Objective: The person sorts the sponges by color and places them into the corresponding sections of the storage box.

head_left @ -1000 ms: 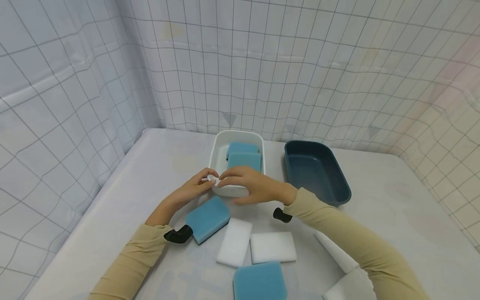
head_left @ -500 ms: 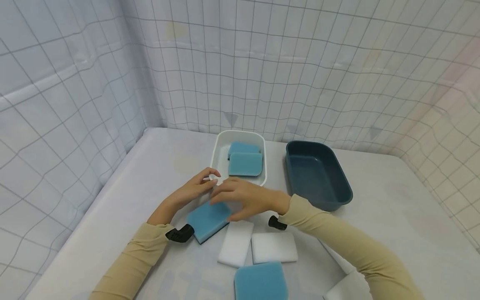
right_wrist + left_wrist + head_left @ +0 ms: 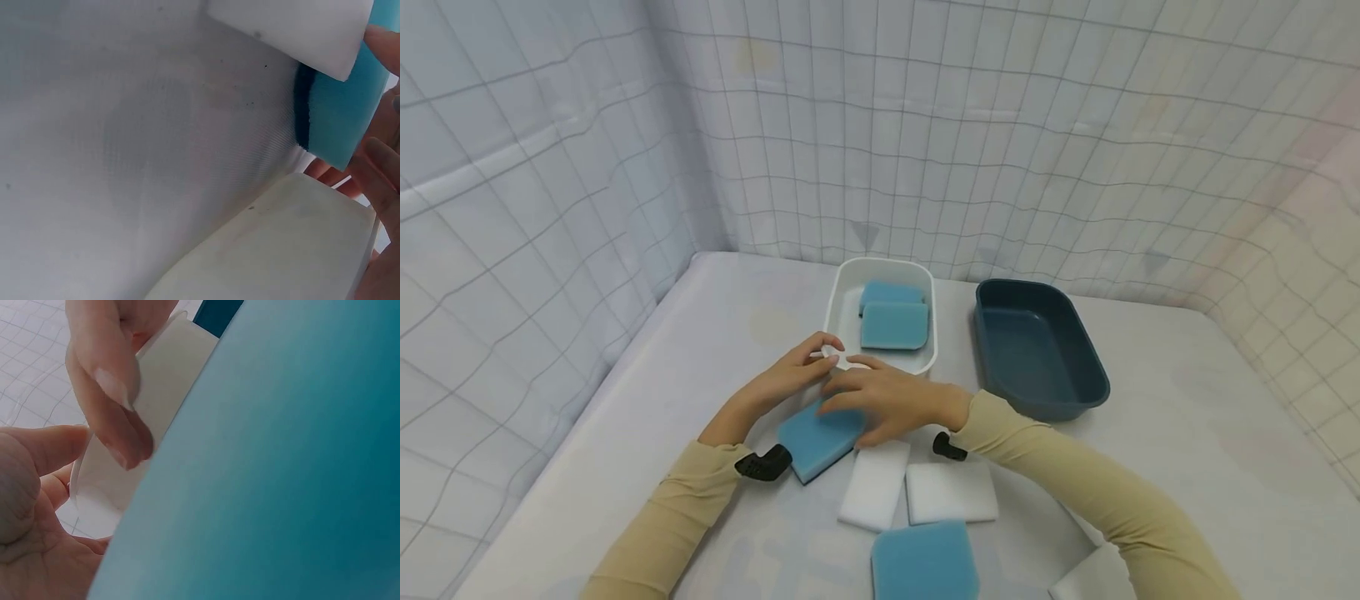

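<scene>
A white tray (image 3: 934, 333) holds two blue sponges (image 3: 893, 327). At its near left corner my left hand (image 3: 790, 375) grips the rim between thumb and fingers. The left wrist view shows that thumb (image 3: 56, 447) by the rim. My right hand (image 3: 887, 402) is just in front of the tray, fingers spread and bent loosely over a blue sponge with a dark underside (image 3: 816, 446). Whether its fingertips touch that sponge, I cannot tell. Below this hand lies a white sponge block (image 3: 872, 492); in the right wrist view, the white block (image 3: 306, 31) overlaps the blue sponge (image 3: 340, 119).
A dark blue tray (image 3: 1033, 358) stands right of the white one. Another white block (image 3: 951, 493), a blue sponge (image 3: 925, 562) and more white blocks (image 3: 1093, 575), partly under the right sleeve, lie nearer on the white-covered table. Grid-patterned curtains surround it.
My right hand has moved from the white tray's near edge down toward the blue sponge in front, with little movement in the last half second. The left hand stays at the rim corner.
</scene>
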Demonstrator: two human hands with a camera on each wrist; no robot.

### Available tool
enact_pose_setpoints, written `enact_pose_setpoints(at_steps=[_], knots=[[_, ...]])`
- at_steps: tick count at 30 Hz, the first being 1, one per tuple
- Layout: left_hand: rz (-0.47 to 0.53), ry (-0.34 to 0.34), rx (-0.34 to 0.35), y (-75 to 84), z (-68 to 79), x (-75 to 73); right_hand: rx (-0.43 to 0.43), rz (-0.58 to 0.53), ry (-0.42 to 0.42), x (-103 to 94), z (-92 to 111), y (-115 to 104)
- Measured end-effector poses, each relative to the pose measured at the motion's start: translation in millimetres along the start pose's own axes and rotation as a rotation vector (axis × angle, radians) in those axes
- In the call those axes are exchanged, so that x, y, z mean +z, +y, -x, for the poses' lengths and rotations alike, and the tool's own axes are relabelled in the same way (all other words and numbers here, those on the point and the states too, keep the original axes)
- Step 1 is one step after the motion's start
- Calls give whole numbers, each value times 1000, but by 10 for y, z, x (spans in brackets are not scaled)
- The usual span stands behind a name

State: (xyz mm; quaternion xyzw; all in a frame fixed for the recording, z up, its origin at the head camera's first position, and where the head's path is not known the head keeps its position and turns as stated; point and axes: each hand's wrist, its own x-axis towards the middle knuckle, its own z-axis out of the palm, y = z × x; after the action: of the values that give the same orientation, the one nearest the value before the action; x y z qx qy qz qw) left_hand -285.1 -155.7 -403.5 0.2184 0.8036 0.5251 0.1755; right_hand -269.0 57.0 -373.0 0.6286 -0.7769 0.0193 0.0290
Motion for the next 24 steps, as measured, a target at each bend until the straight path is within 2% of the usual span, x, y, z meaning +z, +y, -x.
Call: enact_pose_setpoints(at_steps=[4, 9, 13, 19, 24], knots=[[-14, -5, 6, 41, -74, 6, 19, 65, -23, -34, 5, 6], [-19, -4, 4, 76, -141, 15, 47, 74, -66, -61, 2, 20], [-20, 4, -5, 78, -113, 14, 40, 85, -78, -50, -17, 13], [-12, 10, -16, 45, -60, 12, 18, 100, -51, -10, -42, -18], [-6, 21, -35, 24, 1, 4, 29, 71, -45, 6, -35, -48]])
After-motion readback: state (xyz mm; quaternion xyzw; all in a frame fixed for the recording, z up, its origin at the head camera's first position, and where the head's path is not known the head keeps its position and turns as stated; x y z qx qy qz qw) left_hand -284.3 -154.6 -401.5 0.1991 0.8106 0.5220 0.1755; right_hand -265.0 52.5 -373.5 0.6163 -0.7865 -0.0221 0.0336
